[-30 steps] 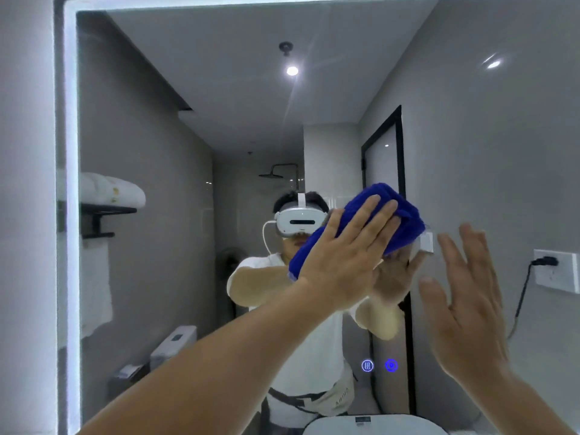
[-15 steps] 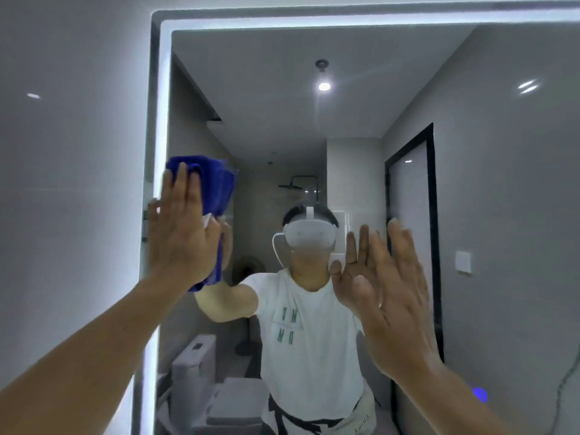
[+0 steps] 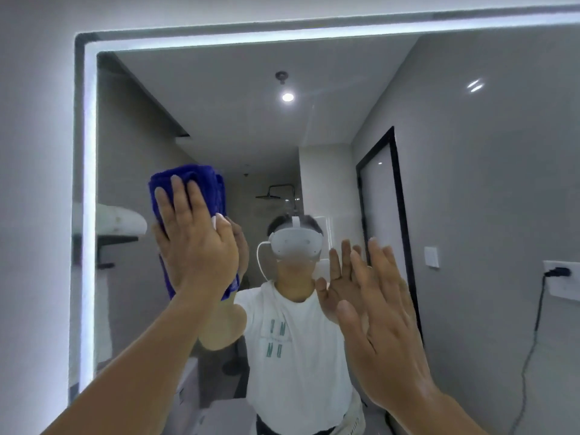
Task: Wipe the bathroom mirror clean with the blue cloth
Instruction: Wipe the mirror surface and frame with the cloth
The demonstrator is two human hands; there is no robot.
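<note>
left hand (image 3: pixel 196 246) flat, pressing one blue cloth (image 3: pixel 210 186) on one mirror (image 3: pixel 470 183) | right hand (image 3: pixel 386 334) spread, empty

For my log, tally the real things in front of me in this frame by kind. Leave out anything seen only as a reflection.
Bare hands: 2, the left hand pressing flat on the cloth and the right hand raised with straight fingers, holding nothing
Folded blue terry cloth: 1
Light-edged rectangular wall mirror: 1
Total: 4

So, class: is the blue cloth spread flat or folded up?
Folded: thick rolled layers of the blue cloth show above the left hand pressing it.
</note>
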